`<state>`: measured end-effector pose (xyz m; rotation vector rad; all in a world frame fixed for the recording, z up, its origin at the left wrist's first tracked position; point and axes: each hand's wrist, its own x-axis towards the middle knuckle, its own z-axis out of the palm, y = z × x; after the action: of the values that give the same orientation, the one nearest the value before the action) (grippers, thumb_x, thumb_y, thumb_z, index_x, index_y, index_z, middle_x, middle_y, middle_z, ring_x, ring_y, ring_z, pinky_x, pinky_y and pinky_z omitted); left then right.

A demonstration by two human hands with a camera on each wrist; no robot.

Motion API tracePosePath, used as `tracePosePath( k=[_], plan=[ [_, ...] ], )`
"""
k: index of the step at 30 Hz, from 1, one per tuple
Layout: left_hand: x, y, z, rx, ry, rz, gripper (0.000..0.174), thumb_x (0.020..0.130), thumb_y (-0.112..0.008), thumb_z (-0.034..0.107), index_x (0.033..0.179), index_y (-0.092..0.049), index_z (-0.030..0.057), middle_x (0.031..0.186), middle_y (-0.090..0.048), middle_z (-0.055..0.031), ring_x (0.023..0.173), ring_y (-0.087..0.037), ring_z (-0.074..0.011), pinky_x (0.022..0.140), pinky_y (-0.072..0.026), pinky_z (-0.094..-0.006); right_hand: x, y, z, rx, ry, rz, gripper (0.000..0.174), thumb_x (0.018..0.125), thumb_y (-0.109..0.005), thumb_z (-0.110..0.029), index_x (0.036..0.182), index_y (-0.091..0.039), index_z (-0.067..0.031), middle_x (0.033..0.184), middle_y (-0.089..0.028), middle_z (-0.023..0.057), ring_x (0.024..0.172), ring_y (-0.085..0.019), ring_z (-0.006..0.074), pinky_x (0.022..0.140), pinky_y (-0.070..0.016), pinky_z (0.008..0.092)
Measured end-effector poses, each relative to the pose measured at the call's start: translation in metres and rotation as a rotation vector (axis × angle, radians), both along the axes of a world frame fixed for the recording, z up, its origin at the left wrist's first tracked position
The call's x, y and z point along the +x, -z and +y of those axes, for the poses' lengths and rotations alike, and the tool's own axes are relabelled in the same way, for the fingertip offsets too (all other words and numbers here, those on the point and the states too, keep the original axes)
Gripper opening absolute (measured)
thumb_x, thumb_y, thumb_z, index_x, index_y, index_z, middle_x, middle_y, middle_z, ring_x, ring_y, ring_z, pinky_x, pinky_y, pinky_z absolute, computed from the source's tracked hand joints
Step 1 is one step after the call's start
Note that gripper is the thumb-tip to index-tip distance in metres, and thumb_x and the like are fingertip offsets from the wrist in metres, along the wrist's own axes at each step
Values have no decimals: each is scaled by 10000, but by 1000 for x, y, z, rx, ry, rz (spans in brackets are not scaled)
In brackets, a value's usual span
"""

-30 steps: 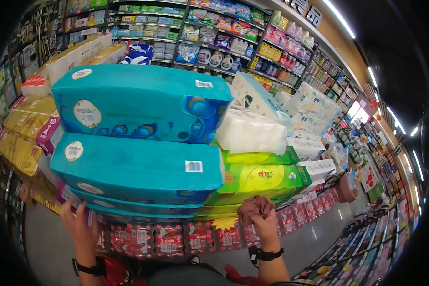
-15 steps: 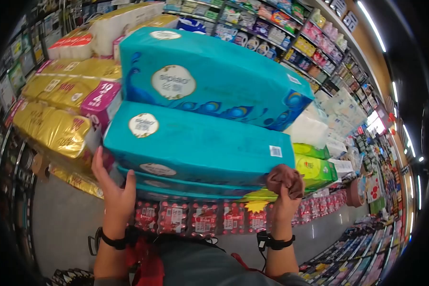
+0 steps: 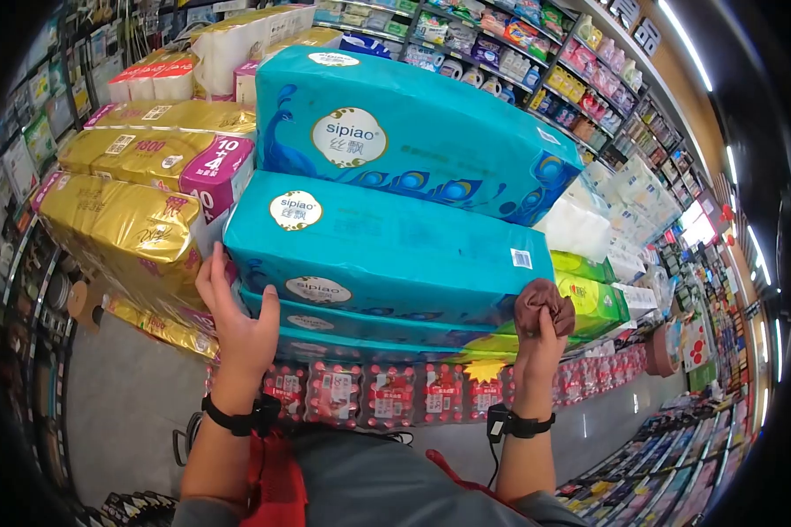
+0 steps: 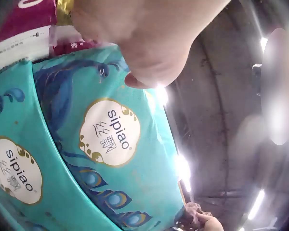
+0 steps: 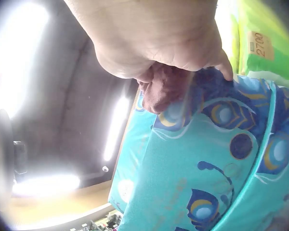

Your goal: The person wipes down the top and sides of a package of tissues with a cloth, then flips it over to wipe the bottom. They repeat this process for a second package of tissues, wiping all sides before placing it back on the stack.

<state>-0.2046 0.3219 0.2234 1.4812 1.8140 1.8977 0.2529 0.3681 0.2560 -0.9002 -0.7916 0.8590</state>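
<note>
A stack of teal tissue packs marked "sipiao" fills the middle of the head view. My left hand is at the left end of the second teal pack, its fingers extended along the end and thumb in front of it. A crumpled brown cloth is in my right hand, pinched with the thumb in front, against the pack's right front corner. In the right wrist view the cloth bunches under the palm, beside the peacock-feather print. Another teal pack lies on top, farther back.
Gold tissue packs are stacked close on the left. Green packs and a white pack stand to the right. Shrink-wrapped red-capped bottles line the floor in front of the stack. Stocked shelves rise behind.
The head view has swung left and closer. My left hand has moved up to the teal pack's left end; the right has brought the cloth from before the green packs to its right corner.
</note>
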Motion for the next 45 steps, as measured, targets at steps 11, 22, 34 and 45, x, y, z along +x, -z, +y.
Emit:
tracePosePath(
  k=[11, 22, 34, 45],
  plan=[
    [-18, 21, 15, 16, 188, -285, 849, 1063, -808, 76, 1773, -356, -33, 1738, -466, -217, 1608, -515, -355, 1368, -402, -504, 7, -6, 15, -12, -47, -77, 665, 1176, -721, -128, 1771, -424, -141, 1672, -543, 84, 1542, -575, 250, 1208, -570, 474],
    [0, -9, -51, -88, 185, -222, 857, 1052, -886, 157, 1744, -406, -4, 1664, -511, -205, 1527, -575, -332, 1288, -491, -486, 32, -14, 24, -35, 40, -119, 726, 1190, -728, -212, 1819, -369, -164, 1707, -531, 85, 1554, -557, 267, 1202, -540, 499],
    [-17, -20, -36, -138, 295, -16, 985, 961, -993, 255, 1754, -443, 58, 1685, -518, -253, 1546, -565, -376, 1263, -501, -505, -47, -92, 26, 20, -93, -1281, 480, 1055, -790, -131, 1513, -669, -54, 1481, -697, 163, 1386, -668, 323, 1185, -517, 434],
    [-31, -90, -19, -149, 235, 860, 728, 893, -962, 339, 1552, -737, 127, 1615, -681, -161, 1534, -583, -473, 1267, -492, -591, -83, -111, 19, -55, -153, -1633, 521, 1208, -603, -469, 1630, -698, -177, 1489, -658, 220, 1378, -603, 458, 1231, -438, 544]
  ],
)
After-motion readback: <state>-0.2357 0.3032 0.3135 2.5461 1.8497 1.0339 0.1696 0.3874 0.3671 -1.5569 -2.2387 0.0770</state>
